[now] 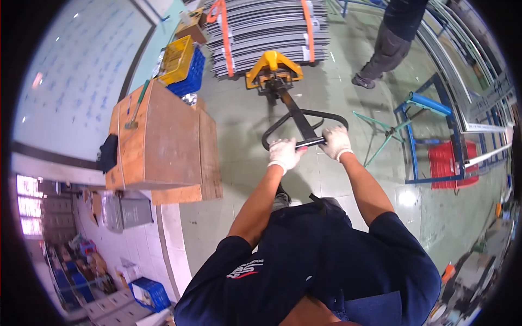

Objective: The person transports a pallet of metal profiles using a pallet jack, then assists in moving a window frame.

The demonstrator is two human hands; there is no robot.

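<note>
Pallet jack (273,61), yellow w/ blk drawbar (296,111), is at far ctr. on the floor (239,163), handle end toward the operator. L hand (284,152), in a white glove, is closed around the L end of the crossbar (311,143); R hand (336,140), same glove type, grips the R end, at the loop handle (329,115). Stack of panels (266,30), secured w/ orange straps (224,43), is immediately beyond the yellow head; forks are hidden. L side: wooden box (171,133) w/ hammer (142,93) lying on top; farther back, yellow crate (178,58) on blue crate (193,76). R side: green tripod stand (390,132) near a blue frame (410,149), w/ red crate (446,163) behind frame leg. Co-worker (389,46) stands at far R, apart from the jack.
</note>
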